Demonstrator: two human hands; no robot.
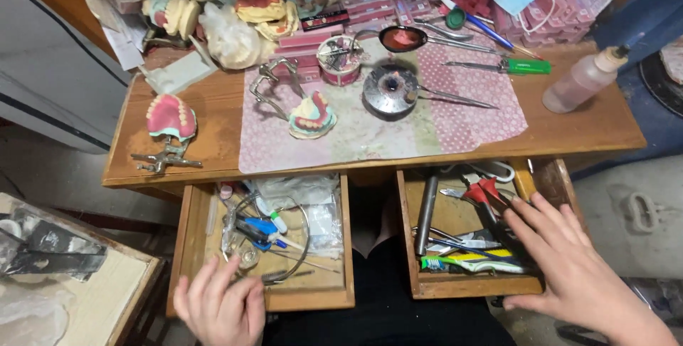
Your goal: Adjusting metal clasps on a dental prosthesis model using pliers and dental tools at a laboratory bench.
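Desk: two open drawers under its front edge.
Mat: on the desk's middle.
Denture model: on the mat's left part, round burner to its right.
Second denture model: on bare wood left of the mat.
Squeeze bottle: lying at the desk's right end.
Left drawer: left hand at its front edge.
Right drawer: right hand over its right side, toothbrush just left of the hand.

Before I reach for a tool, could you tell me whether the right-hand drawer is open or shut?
Open. The right drawer is pulled out, showing pliers and a toothbrush; the right hand rests on it.
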